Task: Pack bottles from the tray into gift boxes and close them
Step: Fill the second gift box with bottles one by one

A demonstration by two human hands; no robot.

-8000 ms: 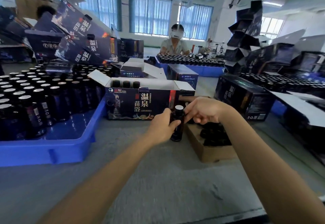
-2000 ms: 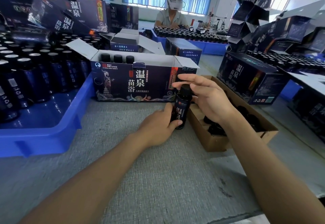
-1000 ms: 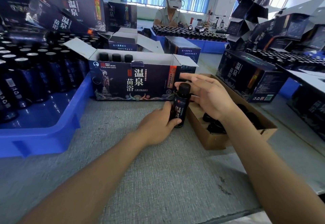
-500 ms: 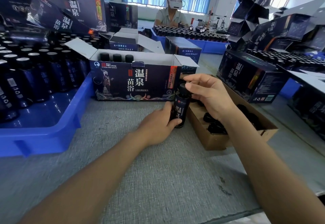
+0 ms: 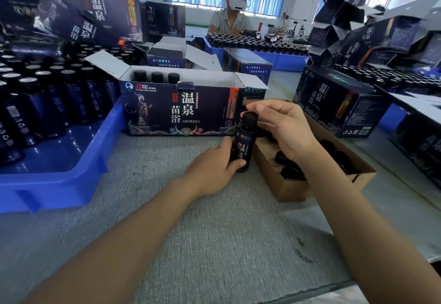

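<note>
— Where's your bottle (image 5: 244, 143)?
— Upright on the table, just right of the open gift box (image 5: 181, 110).
— Your hands?
— Left hand (image 5: 212, 167) wraps its base; right hand (image 5: 284, 127) curls loosely at the cap, beside the cardboard tray (image 5: 293, 189).

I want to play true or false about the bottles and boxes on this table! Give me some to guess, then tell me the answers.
1. The left hand holds the bottle near its bottom. True.
2. The bottle is lying flat on the table. False: it stands upright on the grey table.
3. The open gift box already has three bottle caps showing inside. True.
4. The blue tray is to the right of the gift box. False: it is to the left.
5. The right hand is at the bottle's cap. True.
6. The brown cardboard box is closed. False: it is open-topped, with dark things inside.
</note>
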